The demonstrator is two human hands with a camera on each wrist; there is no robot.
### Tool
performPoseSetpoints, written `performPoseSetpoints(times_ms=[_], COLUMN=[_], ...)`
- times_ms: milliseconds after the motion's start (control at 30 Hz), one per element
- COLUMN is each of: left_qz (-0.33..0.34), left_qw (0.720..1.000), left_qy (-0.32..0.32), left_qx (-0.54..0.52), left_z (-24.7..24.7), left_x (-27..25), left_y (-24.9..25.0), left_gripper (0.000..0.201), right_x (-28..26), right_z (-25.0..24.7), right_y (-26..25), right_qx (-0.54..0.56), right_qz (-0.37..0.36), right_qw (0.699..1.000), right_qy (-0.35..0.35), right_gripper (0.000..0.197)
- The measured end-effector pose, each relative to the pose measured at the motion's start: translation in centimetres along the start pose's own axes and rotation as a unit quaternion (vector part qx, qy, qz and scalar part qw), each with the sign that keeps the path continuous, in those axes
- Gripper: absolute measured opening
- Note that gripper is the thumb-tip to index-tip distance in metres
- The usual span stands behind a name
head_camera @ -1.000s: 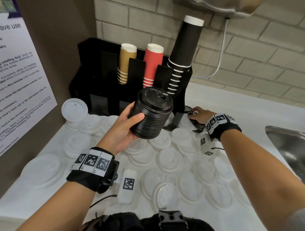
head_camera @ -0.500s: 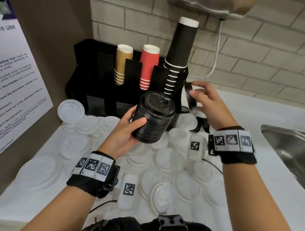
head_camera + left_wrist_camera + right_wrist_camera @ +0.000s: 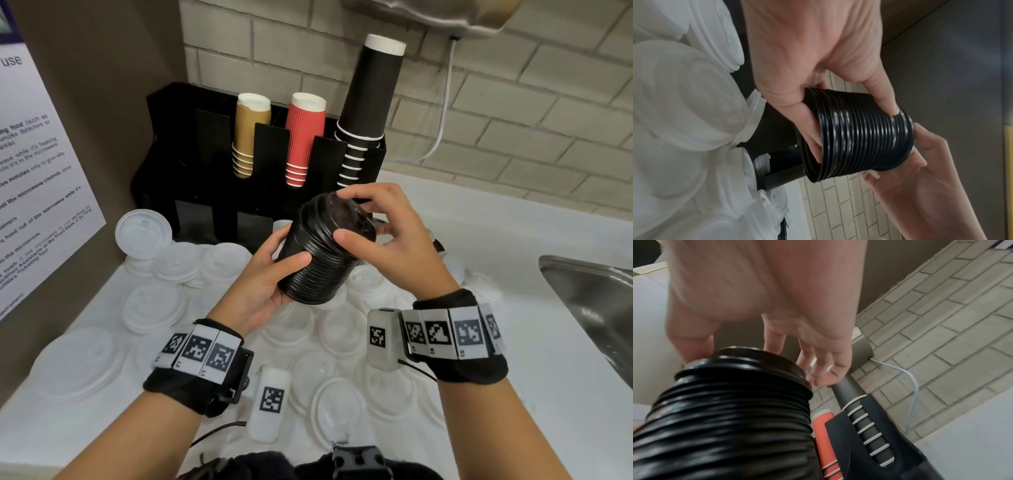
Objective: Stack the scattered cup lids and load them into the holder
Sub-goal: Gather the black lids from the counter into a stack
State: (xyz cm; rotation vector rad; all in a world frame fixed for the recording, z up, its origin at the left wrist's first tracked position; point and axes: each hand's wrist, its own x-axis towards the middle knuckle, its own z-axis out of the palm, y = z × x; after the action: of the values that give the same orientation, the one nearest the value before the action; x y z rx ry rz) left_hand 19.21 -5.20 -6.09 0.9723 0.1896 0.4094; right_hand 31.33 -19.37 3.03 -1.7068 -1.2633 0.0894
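White surface [image 3: 513,240] strewn with white lids [image 3: 178,260]; left hand [image 3: 263,287] gripping black lid stack [image 3: 325,250] mid-frame, right hand [image 3: 387,240] pinching top lid on; stacking step, next load holder [image 3: 191,144] at 11 o'clock

Lid stack [image 3: 322,250]: between left hand [image 3: 270,284] and right hand [image 3: 387,236].
Holder [image 3: 260,164]: behind both hands.
Loose lids [image 3: 154,305]: on counter [image 3: 534,342], beneath hands.
Sink [image 3: 596,301]: right of right hand.
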Motion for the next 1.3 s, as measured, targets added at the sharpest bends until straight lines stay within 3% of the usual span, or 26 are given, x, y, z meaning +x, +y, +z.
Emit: performPoseSetpoints(times_ms=[267, 567, 700, 767, 800, 833, 900, 967, 1033, 1100, 1200, 1300], left_qz=[-0.005, -0.004, 0.006, 0.012, 0.014, 0.017, 0.022, 0.025, 0.029, 0.030, 0.034, 0.035], left_qw=[1.000, 1.000, 1.000, 1.000, 0.999, 0.999, 0.999, 0.999, 0.999, 0.999, 0.999, 0.999], left_qy=[-0.009, -0.004, 0.001, 0.013, 0.018, 0.020, 0.028, 0.034, 0.033, 0.030, 0.032, 0.033], left_qx=[-0.001, -0.012, -0.016, -0.022, -0.023, -0.023, -0.019, -0.017, -0.015, -0.009, 0.001, 0.000], left_z=[0.0, 0.3, 0.0, -0.2, -0.3, -0.4, -0.6, -1.0, -1.3, -1.5, -1.6, -1.6], left_x=[0.2, 0.4, 0.5, 0.5, 0.6, 0.6, 0.6, 0.6, 0.4, 0.2, -0.1, -0.2], left_y=[-0.1, -0.1, 0.1, 0.4, 0.5, 0.6, 0.8, 0.9, 1.1, 1.3, 1.6, 1.8], left_gripper=[0.052, 0.059, 0.053, 0.058, 0.061, 0.062, 0.061, 0.058, 0.058, 0.072, 0.104, 0.107], right_x=[0.9, 0.7, 1.9, 3.4, 4.2, 5.0, 6.0, 6.3, 6.3, 6.4, 6.8, 7.0], right_z=[-0.3, -0.6, -3.2, -4.8, -5.5, -6.1, -6.8, -6.9, -6.5, -6.1, -5.6, -5.0], right_y=[-0.6, -0.9, 0.8, 3.7, 5.5, 7.5, 11.4, 14.3, 15.9, 17.1, 18.7, 20.0], right_qx=[-0.027, -0.040, 0.020, 0.013, -0.024, -0.072, -0.206, -0.350, -0.418, -0.430, -0.452, -0.492], right_qz=[0.005, -0.020, 0.023, 0.102, 0.160, 0.223, 0.307, 0.327, 0.340, 0.346, 0.335, 0.305], right_qw=[0.998, 0.997, 0.998, 0.986, 0.977, 0.966, 0.929, 0.862, 0.800, 0.776, 0.766, 0.753], right_qy=[-0.056, -0.058, 0.049, 0.130, 0.137, 0.108, -0.022, -0.167, -0.264, -0.305, -0.312, -0.312], right_gripper=[0.033, 0.039, 0.029, 0.018, 0.019, 0.023, 0.033, 0.048, 0.072, 0.091, 0.111, 0.113])
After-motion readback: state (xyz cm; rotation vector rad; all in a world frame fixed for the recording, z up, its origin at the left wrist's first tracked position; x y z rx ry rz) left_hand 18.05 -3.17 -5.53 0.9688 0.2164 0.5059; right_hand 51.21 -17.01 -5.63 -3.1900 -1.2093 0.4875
